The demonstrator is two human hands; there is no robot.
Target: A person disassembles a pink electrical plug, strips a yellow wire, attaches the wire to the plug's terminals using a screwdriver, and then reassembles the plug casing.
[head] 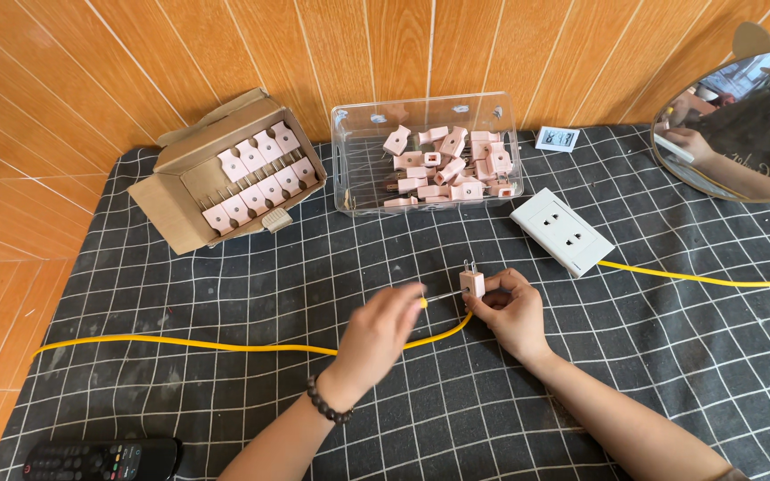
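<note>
Right hand: your right hand [511, 312] pinches a pink plug [471, 283], prongs up.
Left hand: your left hand [376, 337] grips what looks like a yellow-handled screwdriver [434, 299], tip at the plug.
Beneath: yellow cable [225, 346] on the counter [225, 285].

- I see my right hand [514, 312] pinching a pink plug [471, 283], prongs up.
- My left hand [380, 334] holds a small yellow-handled screwdriver [434, 299] against it.
- A yellow cable [225, 346] crosses the counter [225, 294], running to a white socket [562, 230].

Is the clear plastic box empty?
No, the clear plastic box holds a loose pile of pink plugs.
</note>
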